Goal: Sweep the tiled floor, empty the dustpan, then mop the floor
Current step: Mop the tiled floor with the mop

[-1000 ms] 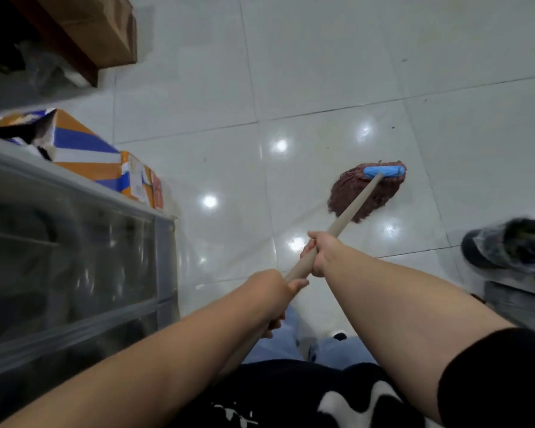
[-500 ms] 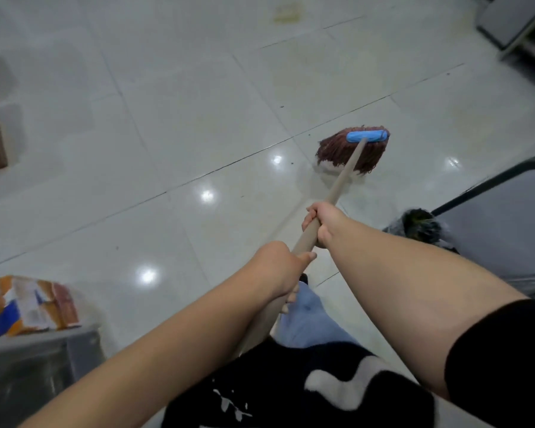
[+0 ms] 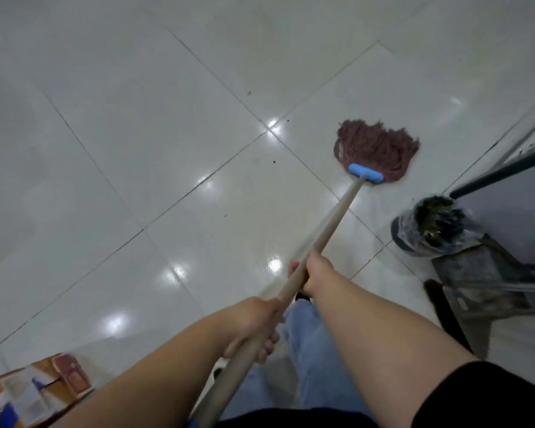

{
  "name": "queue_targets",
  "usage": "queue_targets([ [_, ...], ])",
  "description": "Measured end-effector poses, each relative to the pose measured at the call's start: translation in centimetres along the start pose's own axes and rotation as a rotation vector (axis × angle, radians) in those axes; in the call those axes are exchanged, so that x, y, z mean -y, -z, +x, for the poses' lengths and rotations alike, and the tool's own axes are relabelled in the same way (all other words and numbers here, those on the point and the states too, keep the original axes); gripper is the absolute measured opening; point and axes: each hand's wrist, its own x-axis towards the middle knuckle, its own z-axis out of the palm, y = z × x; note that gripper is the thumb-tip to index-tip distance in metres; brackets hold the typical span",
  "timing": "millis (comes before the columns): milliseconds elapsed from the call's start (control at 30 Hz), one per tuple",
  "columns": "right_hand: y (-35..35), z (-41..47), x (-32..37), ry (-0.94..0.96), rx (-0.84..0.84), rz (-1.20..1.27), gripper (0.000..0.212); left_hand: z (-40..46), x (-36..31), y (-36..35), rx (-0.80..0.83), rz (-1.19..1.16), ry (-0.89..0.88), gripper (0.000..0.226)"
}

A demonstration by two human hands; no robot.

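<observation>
Both hands gripping mop handle | left hand | right hand | fingers probably fully wrapped

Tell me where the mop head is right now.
In the head view the reddish-brown mop head lies flat on the tiled floor, upper right, just beyond the lined bin.

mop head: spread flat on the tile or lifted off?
Spread flat. The mop head has its reddish strands fanned out on the tiled floor beyond the blue clamp, with no gap visible beneath.
</observation>
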Motion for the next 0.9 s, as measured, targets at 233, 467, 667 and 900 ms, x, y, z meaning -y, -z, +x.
queue_targets([
  [233,-3.0,0.4,-2.4,0.026,-0.035,0.144,0.036,0.0,1.1,3.4,-0.004,-0.021,0.014,0.046],
  [467,-7.7,-1.0,-9.9,0.065,-0.052,0.228,0.043,-2.9,6.9,9.3,-0.066,0.116,-0.057,0.042],
  [667,-15.6,-4.4,-21.9,-0.015,-0.003,0.253,0.039,-8.3,15.4,20.9,-0.112,0.204,0.008,0.039],
  [900,-18.1,-6.2,-30.1,-0.197,0.001,0.233,0.053,-10.6,21.5,24.6,-0.154,0.527,0.082,0.051],
])
